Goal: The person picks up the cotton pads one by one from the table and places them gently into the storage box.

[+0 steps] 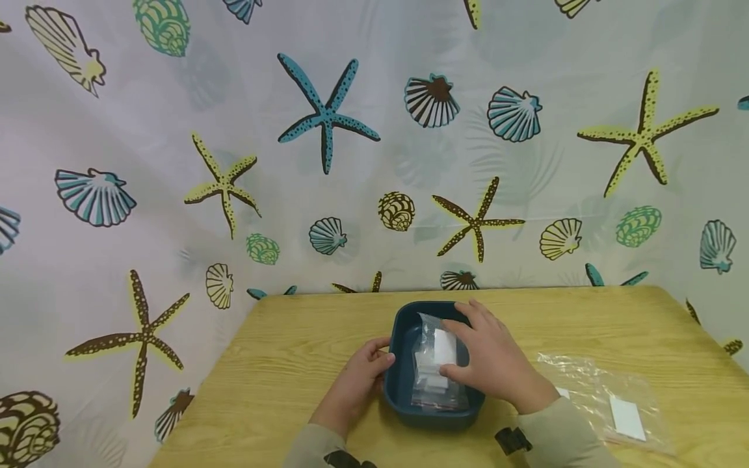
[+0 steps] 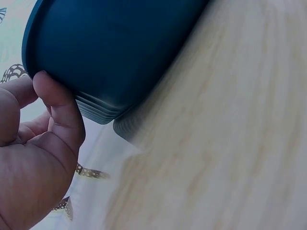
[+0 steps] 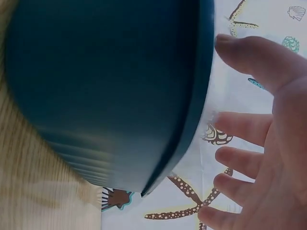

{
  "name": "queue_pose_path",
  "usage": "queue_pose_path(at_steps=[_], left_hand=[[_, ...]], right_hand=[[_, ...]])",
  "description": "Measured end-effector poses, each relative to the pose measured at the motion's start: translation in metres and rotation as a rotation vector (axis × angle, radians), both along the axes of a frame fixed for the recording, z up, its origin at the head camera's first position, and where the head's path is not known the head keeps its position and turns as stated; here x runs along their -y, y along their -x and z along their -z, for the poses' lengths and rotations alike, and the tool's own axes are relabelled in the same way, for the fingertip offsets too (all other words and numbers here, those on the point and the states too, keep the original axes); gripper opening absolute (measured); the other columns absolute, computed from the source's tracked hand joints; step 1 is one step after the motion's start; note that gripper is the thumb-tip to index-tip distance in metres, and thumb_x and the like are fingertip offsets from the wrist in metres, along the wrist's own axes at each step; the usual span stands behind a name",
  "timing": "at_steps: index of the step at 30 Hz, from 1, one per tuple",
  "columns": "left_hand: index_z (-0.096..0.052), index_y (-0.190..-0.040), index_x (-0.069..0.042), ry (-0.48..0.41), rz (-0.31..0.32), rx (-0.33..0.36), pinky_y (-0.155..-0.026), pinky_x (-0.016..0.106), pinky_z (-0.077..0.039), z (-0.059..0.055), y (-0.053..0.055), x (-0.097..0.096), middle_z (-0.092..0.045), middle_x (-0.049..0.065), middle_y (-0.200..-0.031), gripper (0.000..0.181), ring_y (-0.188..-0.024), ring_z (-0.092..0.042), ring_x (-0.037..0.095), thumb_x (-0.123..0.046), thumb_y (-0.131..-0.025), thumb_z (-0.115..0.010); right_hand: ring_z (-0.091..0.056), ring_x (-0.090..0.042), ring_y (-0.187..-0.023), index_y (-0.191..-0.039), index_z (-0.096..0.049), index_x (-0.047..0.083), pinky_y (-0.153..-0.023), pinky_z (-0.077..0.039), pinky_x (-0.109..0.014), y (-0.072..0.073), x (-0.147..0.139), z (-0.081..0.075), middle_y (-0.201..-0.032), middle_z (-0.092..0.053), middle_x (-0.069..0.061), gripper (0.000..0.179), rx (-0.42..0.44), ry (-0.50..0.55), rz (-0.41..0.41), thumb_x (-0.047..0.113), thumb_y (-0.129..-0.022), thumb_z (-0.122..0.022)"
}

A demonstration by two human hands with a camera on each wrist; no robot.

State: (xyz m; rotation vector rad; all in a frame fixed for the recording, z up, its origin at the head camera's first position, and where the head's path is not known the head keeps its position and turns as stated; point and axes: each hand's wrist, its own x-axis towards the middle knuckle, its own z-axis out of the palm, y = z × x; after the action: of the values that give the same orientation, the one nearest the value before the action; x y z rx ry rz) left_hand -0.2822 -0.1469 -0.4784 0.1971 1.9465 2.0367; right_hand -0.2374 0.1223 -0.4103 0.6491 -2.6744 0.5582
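A dark blue plastic bin (image 1: 435,420) stands on the wooden table, its mouth facing up. My left hand (image 1: 361,380) grips the bin's left side, thumb at the rim; the left wrist view shows this hand (image 2: 43,139) close against the wall. Inside lie clear plastic bags (image 1: 430,396) with white pieces in them, overlapping each other. Above the bin's right side, my right hand (image 1: 497,357) is spread, its thumb and fingers over the bags. In the right wrist view the right hand's fingers (image 3: 240,124) are apart beside the rim, holding nothing.
More clear plastic bags (image 1: 649,403) with white pieces lie flat on the table to the right of the bin, partly behind the right sleeve. A curtain (image 1: 374,195) printed with shells and starfish hangs along the table's back edge (image 1: 328,296).
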Motion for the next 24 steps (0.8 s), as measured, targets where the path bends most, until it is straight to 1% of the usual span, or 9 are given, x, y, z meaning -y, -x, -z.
queue_pose_path(at_steps=[3,6,12,17,24], left_hand=[[-0.043,-0.15,-0.004,-0.011,0.0,-0.012,-0.076,0.034,-0.057,0.0,0.0,0.0,-0.061,0.016,-0.114,0.046,-0.091,-0.066,0.022,-0.016,-0.107,-0.053],[-0.041,-0.15,-0.002,-0.024,0.005,-0.022,-0.074,0.032,-0.056,0.001,0.0,-0.001,-0.06,0.016,-0.113,0.046,-0.089,-0.066,0.021,-0.013,-0.107,-0.051],[-0.04,-0.151,-0.001,-0.038,0.003,-0.01,-0.073,0.031,-0.056,0.001,0.0,-0.001,-0.06,0.016,-0.111,0.045,-0.087,-0.065,0.02,-0.011,-0.107,-0.05],[-0.042,-0.15,-0.002,-0.037,0.001,0.004,-0.073,0.031,-0.056,0.001,0.0,0.0,-0.06,0.016,-0.11,0.045,-0.087,-0.065,0.02,-0.012,-0.107,-0.051],[-0.042,-0.15,-0.001,-0.032,0.012,-0.013,-0.072,0.031,-0.055,0.003,0.001,0.0,-0.06,0.016,-0.11,0.045,-0.086,-0.065,0.02,-0.012,-0.107,-0.05]], right_hand=[[-0.024,-0.043,-0.148,-0.143,-0.058,0.01,-0.109,-0.031,-0.065,-0.001,-0.002,-0.001,-0.157,-0.037,-0.018,0.078,0.02,-0.013,-0.001,0.049,-0.08,-0.083],[-0.023,-0.043,-0.148,-0.144,-0.057,0.011,-0.11,-0.03,-0.065,0.0,-0.004,-0.003,-0.158,-0.036,-0.018,0.078,0.034,-0.013,0.008,0.049,-0.08,-0.083],[-0.023,-0.042,-0.148,-0.143,-0.058,0.012,-0.11,-0.029,-0.064,0.0,-0.01,-0.005,-0.158,-0.035,-0.017,0.077,0.035,-0.014,0.015,0.05,-0.08,-0.082],[-0.022,-0.041,-0.149,-0.142,-0.059,0.013,-0.111,-0.028,-0.065,-0.001,-0.014,-0.004,-0.159,-0.034,-0.016,0.075,0.061,-0.012,0.016,0.051,-0.081,-0.081],[-0.021,-0.041,-0.149,-0.141,-0.06,0.013,-0.112,-0.027,-0.064,0.0,-0.017,-0.002,-0.16,-0.033,-0.014,0.074,0.084,-0.021,0.02,0.05,-0.081,-0.082]])
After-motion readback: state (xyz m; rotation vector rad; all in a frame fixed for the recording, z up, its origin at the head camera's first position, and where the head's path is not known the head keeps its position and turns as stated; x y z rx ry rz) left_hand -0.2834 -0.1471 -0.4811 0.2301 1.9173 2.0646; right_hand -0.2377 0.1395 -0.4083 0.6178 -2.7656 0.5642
